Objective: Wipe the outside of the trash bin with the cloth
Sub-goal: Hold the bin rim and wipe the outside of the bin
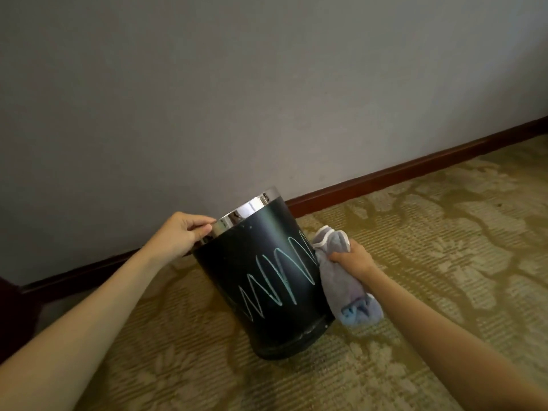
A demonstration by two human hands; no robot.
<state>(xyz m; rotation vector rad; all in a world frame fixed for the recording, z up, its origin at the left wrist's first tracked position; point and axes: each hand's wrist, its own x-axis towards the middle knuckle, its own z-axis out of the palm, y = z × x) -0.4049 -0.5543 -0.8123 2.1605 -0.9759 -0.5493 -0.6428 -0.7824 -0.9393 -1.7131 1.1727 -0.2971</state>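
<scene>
A black cylindrical trash bin [261, 280] with a shiny chrome rim stands between my hands on patterned beige carpet [444, 232], its long axis tilted, top leaning left toward the grey wall [207, 84]. Pale chalk zigzags [278, 277] cross its smooth side. My left hand [181, 234] pinches the rim. My right hand [354, 258], nearer the scribbles, clutches a bunched, soft grey-blue cloth [341, 280] touching the bin's right flank.
</scene>
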